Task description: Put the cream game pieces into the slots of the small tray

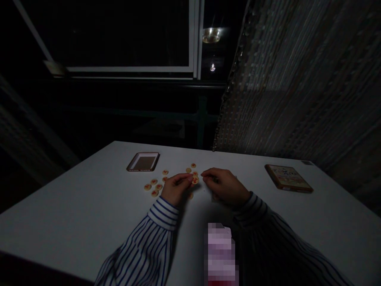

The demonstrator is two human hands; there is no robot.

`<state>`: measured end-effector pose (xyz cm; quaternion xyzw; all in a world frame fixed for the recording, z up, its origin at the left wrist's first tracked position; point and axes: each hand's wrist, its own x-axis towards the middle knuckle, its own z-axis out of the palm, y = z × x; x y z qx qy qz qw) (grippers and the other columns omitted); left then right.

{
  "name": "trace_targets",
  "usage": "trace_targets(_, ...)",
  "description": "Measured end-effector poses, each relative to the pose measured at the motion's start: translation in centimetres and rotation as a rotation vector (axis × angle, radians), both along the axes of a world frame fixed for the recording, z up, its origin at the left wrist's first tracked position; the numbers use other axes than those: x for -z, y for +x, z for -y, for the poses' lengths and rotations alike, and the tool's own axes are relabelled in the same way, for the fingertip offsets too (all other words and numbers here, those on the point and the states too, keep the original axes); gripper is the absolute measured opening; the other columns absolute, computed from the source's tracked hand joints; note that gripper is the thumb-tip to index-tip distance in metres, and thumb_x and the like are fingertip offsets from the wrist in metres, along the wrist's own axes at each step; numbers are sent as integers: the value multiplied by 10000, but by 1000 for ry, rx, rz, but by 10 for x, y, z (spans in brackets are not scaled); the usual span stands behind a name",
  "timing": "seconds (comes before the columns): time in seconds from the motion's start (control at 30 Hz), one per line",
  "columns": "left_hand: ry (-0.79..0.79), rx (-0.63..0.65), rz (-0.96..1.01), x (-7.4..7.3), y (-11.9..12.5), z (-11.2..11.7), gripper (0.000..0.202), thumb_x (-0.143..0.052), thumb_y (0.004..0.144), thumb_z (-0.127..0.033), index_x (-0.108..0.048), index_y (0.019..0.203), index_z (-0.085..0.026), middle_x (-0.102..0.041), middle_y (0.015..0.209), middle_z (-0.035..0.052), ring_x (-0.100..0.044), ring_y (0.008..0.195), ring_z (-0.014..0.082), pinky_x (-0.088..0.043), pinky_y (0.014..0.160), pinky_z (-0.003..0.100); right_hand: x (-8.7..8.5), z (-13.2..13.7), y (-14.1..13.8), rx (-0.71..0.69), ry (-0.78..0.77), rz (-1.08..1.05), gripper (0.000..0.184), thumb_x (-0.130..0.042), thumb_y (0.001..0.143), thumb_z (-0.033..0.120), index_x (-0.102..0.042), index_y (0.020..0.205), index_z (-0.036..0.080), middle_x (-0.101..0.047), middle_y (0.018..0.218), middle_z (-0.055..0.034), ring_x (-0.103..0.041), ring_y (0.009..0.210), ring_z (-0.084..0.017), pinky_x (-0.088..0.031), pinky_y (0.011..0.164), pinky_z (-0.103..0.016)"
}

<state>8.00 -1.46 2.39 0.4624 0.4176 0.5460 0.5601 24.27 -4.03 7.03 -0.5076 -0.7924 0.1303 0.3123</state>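
My left hand [173, 189] pinches a round Chinese chess piece [195, 180] with a red character between thumb and fingertips, just above the table. To its right, my right hand [228, 187] is closed, its thumb and forefinger together near that piece. A little green shows among the right fingers, but I cannot make out what they hold. Several red-marked chess pieces [154, 193] lie loosely to the left of my left hand. A few more pieces [193, 165] lie beyond the hands. Partly covered by my right hand is a pale flat thing.
An open shallow box part [143, 170] lies at the back left of the white table [74, 222]. On the right is a brown-edged box or lid [288, 178] with a printed top. A strand curtain [268, 99] hangs behind the table's right side.
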Motion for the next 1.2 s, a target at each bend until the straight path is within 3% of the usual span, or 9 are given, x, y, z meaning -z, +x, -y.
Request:
trace_targets(0.27,17,60,-46,-3,10,-5,261,-697,559,-312,-671,753,-140,-681,714,38,-605,626,124,-490,635,238,4,0,6,22,-31,-46,252,-444,774,212,-618,956,203,-657,873,-24,-588,793,-145,-428,719,-256)
trace_targets(0.53,74,34,-81,-9,23,-15,247,-681,579,-310,-679,751,-133,-680,726,49,-604,657,141,-486,685,271,12,-5,14,93,-44,-76,269,-429,790,256,-596,995,204,-648,895,-37,-582,824,-158,-432,726,-267)
trace_targets(0.83,134,46,-55,10,40,-20,268,-642,631,-328,-669,814,-134,-676,799,64,-604,782,171,-463,764,305,20,-10,26,108,-120,-168,261,-457,785,309,-582,985,198,-650,857,-36,-597,782,-150,-456,713,-266)
trace_targets(1.07,88,43,-51,7,42,-15,217,-650,619,-293,-677,771,-140,-686,785,57,-613,762,167,-468,752,291,30,-20,29,62,-226,-321,243,-500,760,313,-584,947,182,-656,851,-35,-608,761,-143,-481,693,-266)
trace_targets(1.2,93,18,-60,14,42,-15,188,-647,624,-292,-680,749,-157,-685,780,51,-613,763,157,-467,740,265,31,-23,29,37,-273,-351,218,-529,729,283,-590,900,162,-655,835,-40,-609,748,-142,-487,675,-259)
